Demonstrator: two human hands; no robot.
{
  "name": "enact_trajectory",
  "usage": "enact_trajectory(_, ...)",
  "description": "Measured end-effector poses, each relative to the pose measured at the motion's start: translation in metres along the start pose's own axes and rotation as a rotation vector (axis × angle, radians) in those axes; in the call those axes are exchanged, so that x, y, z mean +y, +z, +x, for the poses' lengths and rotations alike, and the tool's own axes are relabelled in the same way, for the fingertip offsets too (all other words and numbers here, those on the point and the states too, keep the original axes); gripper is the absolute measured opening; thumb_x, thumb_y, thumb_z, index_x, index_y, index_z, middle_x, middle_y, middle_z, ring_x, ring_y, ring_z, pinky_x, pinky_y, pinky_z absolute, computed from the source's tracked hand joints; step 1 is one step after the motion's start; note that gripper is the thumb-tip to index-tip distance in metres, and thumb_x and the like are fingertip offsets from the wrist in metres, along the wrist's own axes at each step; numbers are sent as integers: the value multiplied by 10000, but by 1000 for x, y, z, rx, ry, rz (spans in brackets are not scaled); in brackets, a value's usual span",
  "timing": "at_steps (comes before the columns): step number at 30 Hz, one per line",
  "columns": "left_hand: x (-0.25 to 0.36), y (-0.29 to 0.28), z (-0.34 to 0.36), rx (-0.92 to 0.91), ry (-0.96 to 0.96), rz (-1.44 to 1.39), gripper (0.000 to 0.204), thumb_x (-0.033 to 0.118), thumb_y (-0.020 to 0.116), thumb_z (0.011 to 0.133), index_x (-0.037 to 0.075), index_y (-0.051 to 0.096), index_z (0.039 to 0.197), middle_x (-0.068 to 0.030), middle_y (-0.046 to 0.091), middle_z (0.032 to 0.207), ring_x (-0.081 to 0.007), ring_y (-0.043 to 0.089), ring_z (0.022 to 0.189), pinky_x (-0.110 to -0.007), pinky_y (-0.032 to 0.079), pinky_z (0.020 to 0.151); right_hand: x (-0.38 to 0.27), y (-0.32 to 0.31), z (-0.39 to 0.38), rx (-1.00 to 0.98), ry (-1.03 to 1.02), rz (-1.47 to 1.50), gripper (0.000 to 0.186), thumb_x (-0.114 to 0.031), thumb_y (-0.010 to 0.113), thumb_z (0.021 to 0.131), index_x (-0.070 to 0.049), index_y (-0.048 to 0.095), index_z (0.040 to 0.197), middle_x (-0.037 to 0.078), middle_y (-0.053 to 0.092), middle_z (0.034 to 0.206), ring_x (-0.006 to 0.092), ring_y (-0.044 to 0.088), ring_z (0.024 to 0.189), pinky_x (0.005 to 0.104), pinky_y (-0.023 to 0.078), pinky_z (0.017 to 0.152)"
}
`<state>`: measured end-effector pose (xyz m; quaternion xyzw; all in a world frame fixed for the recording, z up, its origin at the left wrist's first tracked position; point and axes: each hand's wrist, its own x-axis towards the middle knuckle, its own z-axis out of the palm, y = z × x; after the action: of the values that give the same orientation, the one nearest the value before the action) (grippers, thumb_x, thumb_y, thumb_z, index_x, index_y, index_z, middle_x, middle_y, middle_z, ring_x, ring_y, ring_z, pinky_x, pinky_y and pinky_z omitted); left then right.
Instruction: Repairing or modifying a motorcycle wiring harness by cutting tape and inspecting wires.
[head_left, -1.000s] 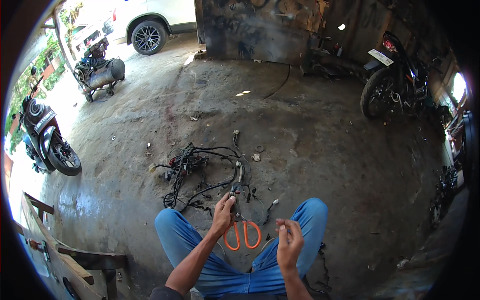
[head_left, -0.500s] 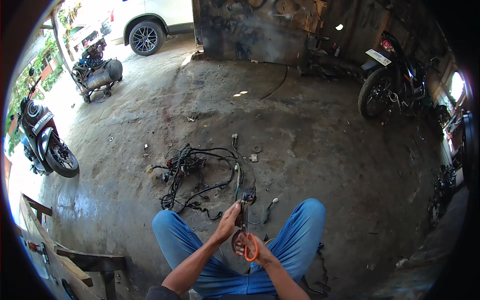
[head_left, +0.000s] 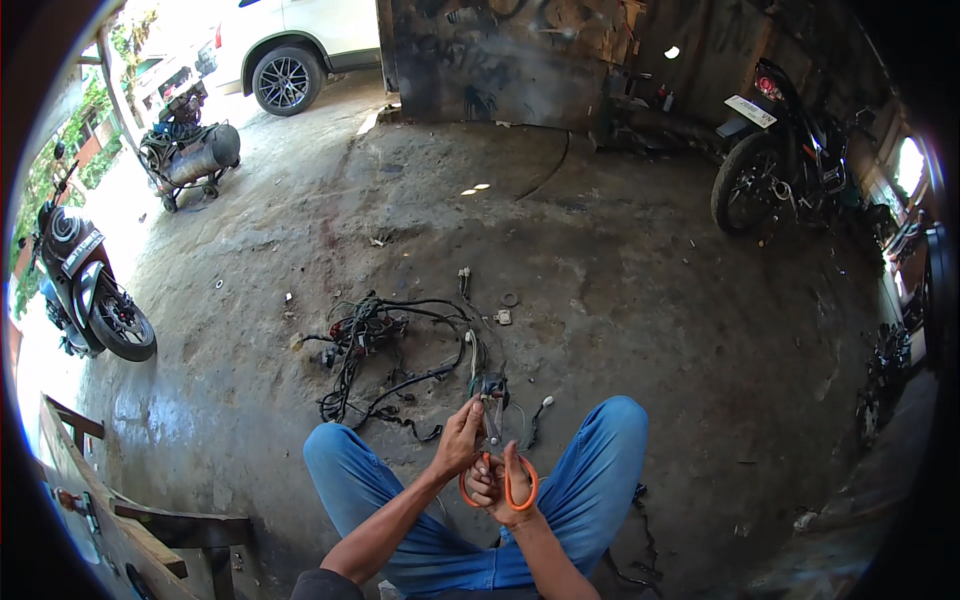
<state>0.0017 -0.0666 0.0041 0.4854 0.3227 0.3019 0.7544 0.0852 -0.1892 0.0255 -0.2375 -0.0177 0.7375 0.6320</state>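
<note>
A pair of scissors (head_left: pixel 494 438) with orange handle loops is in my right hand (head_left: pixel 497 491), fingers through the loops and blades spread apart, pointing away from me. Close against the blades, my left hand (head_left: pixel 460 440) pinches the wires just below a dark connector (head_left: pixel 490 384). Pale and green wires run from there to a black wiring harness (head_left: pixel 365 325), which lies in loose loops on the floor beyond my knees. Exactly where the blades meet the wires is too small to tell.
A white connector (head_left: pixel 547 401) on a thin wire, a pale square part (head_left: pixel 503 317) and a ring (head_left: pixel 511 299) lie on the concrete. Motorcycles (head_left: pixel 118 325) stand left and right (head_left: pixel 752 185). An air compressor (head_left: pixel 200 155) and white car (head_left: pixel 310 40) are farther off; a wooden bench (head_left: pixel 130 520) is at left.
My right hand has spread the scissors' handles, so the blades have parted. My left hand keeps its pinch on the wires. The whole view has shifted slightly.
</note>
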Motion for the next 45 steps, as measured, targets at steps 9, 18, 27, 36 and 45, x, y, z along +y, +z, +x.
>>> enact_trajectory(9, 2, 3, 4, 2, 149, 376, 431, 324, 457, 1110, -28, 555, 1338, -11, 476, 706, -89, 436, 644, -282, 390, 581, 7, -7, -1, 412, -257, -646, 479, -536, 677, 960, -109, 519, 812, -60, 381, 644, 45, 315, 469, 245, 234, 433)
enact_trajectory(18, 13, 4, -2, -76, 137, 302, 407, 310, 423, 1121, 2, 573, 1342, 39, 420, 708, -58, 349, 612, -254, 315, 547, -7, -16, -1, 591, -682, -1332, 501, -393, 864, 828, 1, 557, 788, 45, 452, 654, 128, 407, 631, 326, 361, 563)
enact_trajectory(27, 31, -2, -6, -111, -165, -27, 454, 466, 409, 1103, 65, 618, 1143, 25, 500, 739, -53, 369, 552, -236, 279, 500, -25, -21, -24, 254, -87, -876, 570, -619, 692, 907, -71, 546, 856, -46, 439, 697, 72, 397, 594, 261, 337, 531)
enact_trajectory(36, 24, -7, -5, -123, -210, -191, 393, 419, 446, 1100, 96, 628, 1229, 9, 516, 639, -54, 332, 426, -224, 224, 418, 1, -11, -35, -39, 121, -247, 632, -711, 404, 995, -90, 499, 924, -35, 360, 741, 78, 322, 594, 246, 287, 545)
enact_trajectory(45, 20, -6, -6, -57, -140, -166, 362, 416, 462, 1097, 95, 616, 1167, 30, 478, 625, -48, 345, 441, -222, 230, 424, 7, -14, -31, 205, -466, -1368, 527, -599, 467, 1036, -80, 491, 953, -18, 385, 738, 104, 340, 603, 258, 320, 564)
